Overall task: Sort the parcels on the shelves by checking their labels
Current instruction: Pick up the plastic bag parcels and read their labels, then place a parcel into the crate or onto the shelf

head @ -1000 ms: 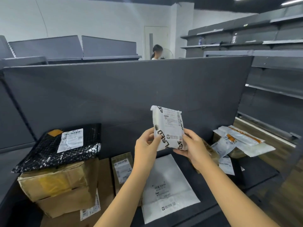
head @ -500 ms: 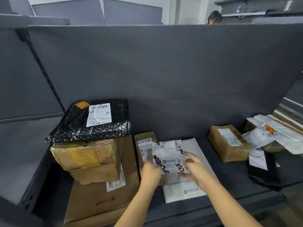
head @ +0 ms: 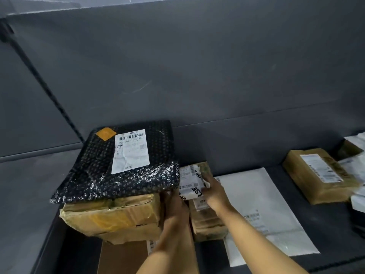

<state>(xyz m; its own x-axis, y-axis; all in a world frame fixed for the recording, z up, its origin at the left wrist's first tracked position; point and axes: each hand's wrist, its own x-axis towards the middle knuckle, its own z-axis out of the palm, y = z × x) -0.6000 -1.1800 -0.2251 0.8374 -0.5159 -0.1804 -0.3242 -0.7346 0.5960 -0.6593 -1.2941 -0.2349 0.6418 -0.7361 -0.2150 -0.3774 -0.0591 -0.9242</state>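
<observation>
A small white parcel (head: 190,181) with black lettering and a label lies on a narrow brown box (head: 207,222), wedged beside the taped cardboard box (head: 114,218). My right hand (head: 214,191) grips its right edge. My left hand (head: 175,206) is at its left edge, between it and the cardboard box, fingers partly hidden. A black bubble-wrap parcel (head: 122,163) with a white barcode label tops the cardboard box.
A flat white mailer (head: 262,214) lies on the dark shelf (head: 325,240) to the right. A brown taped box (head: 318,175) sits further right, with white bags (head: 355,169) at the edge. A flat brown carton (head: 122,258) lies under the stack. A grey back panel (head: 197,66) rises behind.
Both hands have lowered the small white parcel from chest height down onto the narrow brown box and moved it left against the stack. The view has tilted down and left.
</observation>
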